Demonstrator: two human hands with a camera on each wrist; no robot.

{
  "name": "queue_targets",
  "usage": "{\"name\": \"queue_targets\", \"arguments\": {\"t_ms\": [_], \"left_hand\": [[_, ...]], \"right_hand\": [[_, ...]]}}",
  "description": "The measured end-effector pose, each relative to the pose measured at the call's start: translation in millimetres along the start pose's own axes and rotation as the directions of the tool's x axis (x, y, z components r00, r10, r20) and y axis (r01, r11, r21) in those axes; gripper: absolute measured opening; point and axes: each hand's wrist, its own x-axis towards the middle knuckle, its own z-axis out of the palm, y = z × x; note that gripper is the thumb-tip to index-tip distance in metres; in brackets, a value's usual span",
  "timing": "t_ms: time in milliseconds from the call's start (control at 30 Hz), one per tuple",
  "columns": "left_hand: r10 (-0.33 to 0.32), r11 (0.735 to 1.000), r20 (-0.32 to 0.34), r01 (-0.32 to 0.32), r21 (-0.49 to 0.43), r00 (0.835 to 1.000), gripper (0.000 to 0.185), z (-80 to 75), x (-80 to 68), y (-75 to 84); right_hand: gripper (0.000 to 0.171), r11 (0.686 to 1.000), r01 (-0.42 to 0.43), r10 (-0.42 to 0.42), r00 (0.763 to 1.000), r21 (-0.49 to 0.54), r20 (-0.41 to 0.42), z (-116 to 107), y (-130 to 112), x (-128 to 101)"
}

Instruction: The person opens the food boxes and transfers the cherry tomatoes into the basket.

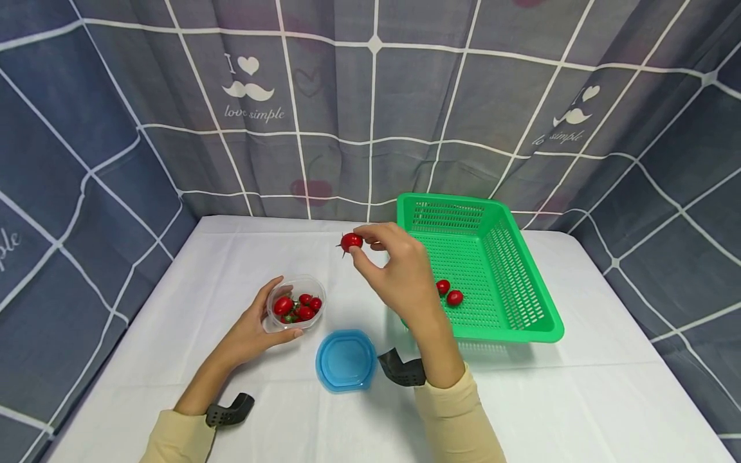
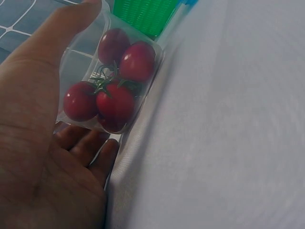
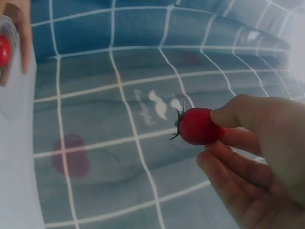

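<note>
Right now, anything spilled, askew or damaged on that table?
Nothing stands out. The clear plastic tub of cherry tomatoes sits upright in the left hand, its round blue lid lies flat beside it, two tomatoes rest inside the green slotted basket, and the right hand pinches one intact red tomato.

Cherry tomato [image 1: 351, 242]: small, red, glossy, green calyx pointing left; held in the air above the white table, pinched between thumb and fingertips, between the clear tub and the green basket. Clear plastic tub [image 1: 296, 302]: open, lid off, upright on the table, gripped at its side; contains about five red cherry tomatoes [image 2: 116, 86], some with green stems attached.
</note>
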Motion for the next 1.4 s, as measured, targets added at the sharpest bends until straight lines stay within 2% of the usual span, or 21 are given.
{"name": "queue_targets", "arguments": {"t_ms": [233,433,633,933,1167,1400], "left_hand": [[0.004,1.000,0.001,-0.004,-0.023,1.000,0.109,0.0,0.0,1.5],[-0.010,1.000,-0.002,0.010,-0.022,1.000,0.110,0.5,-0.1,2.5],[-0.023,1.000,-0.001,0.023,-0.015,1.000,0.110,1.1,-0.4,1.4],[-0.045,0.999,-0.006,0.045,0.010,0.999,0.110,1.7,-0.3,2.0],[-0.045,0.999,-0.009,0.045,0.015,0.999,0.110,1.1,-0.3,1.5],[-0.034,0.999,-0.003,0.034,0.005,0.999,0.109,1.1,-0.9,0.8]], "right_hand": [[0.024,0.997,-0.070,0.072,0.996,0.036,-0.058,-22.0,14.8,0.4],[0.023,0.987,-0.141,0.149,0.983,0.077,-0.104,-37.6,31.4,0.4],[0.021,0.973,-0.226,0.230,0.965,0.047,-0.126,-51.2,46.2,-2.1],[0.022,0.926,-0.377,0.377,0.922,0.020,-0.091,-66.0,73.1,-6.9],[0.024,0.887,-0.462,0.460,0.886,-0.018,-0.058,-75.1,90.6,-11.4],[0.030,0.834,-0.546,0.548,0.837,-0.079,0.008,-80.0,104.3,-18.1]]}}
